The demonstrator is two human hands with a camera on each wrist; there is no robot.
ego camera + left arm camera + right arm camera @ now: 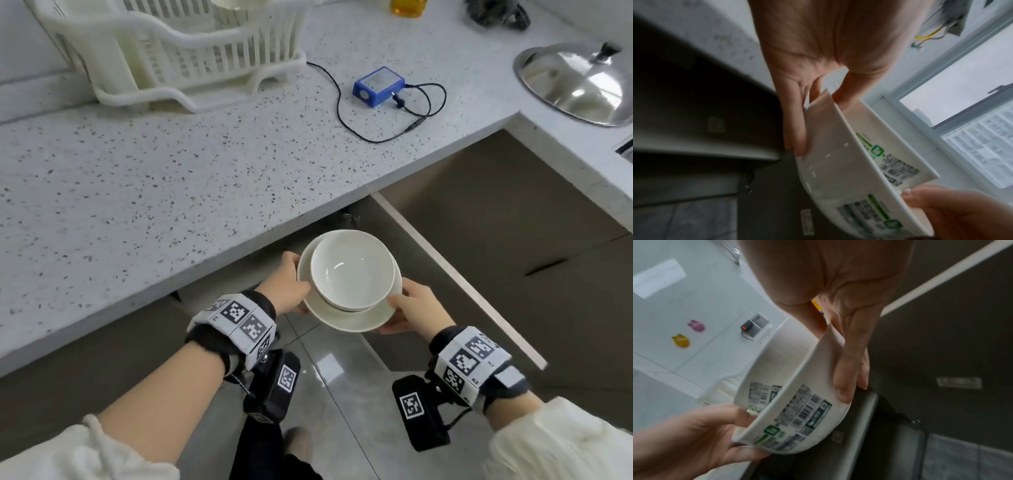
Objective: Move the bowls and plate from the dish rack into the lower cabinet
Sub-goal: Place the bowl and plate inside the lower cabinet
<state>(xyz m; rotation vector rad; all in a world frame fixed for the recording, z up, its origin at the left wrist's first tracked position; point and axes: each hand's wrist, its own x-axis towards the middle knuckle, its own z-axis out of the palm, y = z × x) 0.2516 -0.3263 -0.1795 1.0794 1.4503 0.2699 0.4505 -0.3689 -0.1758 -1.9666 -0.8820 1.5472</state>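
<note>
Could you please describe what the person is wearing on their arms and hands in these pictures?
Both hands are bare: left hand, right hand. Each wrist carries a dark band faced with white panels printed with black square markers. Under each wrist hangs a black camera box bearing another marker; a thin black cable loops by the right one. Cream sleeves are pushed up the forearms.

I count two white bowls (pixel 352 270) nested together, one dish rack (pixel 178 51) on the desk (pixel 137 178), one blue box (pixel 378 86) (with one black cable (pixel 342 113)), one steel lid (pixel 579 82), and my two hands: left hand (pixel 286 286), right hand (pixel 416 308).
</note>
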